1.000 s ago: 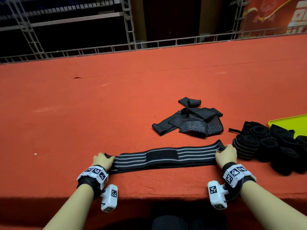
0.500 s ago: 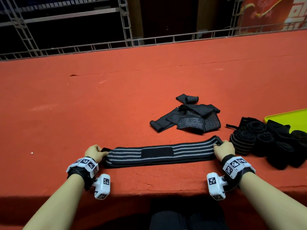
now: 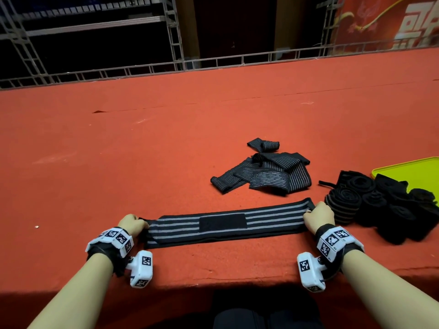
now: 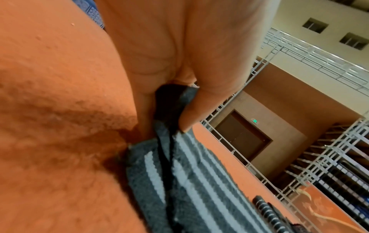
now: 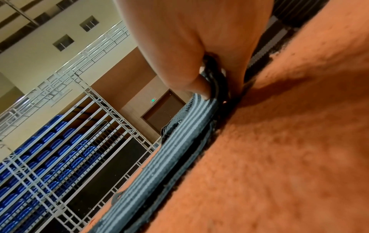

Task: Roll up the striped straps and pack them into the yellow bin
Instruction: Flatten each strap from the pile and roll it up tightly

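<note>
Pinching both ends of the striped strap (image 3: 225, 225): left hand (image 3: 131, 224) and right hand (image 3: 319, 218) are each gripping one end. It's lying flat, near the rolled straps (image 3: 370, 205) beside the yellow bin (image 3: 408, 170).

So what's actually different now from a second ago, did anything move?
Hardly anything. The left hand and right hand were already pinching the two ends of the flat striped strap and still do; the left end looks slightly more bunched. Nothing was picked up or let go. The loose strap pile, rolled straps and yellow bin lie as before; only the camera shifted.
</note>
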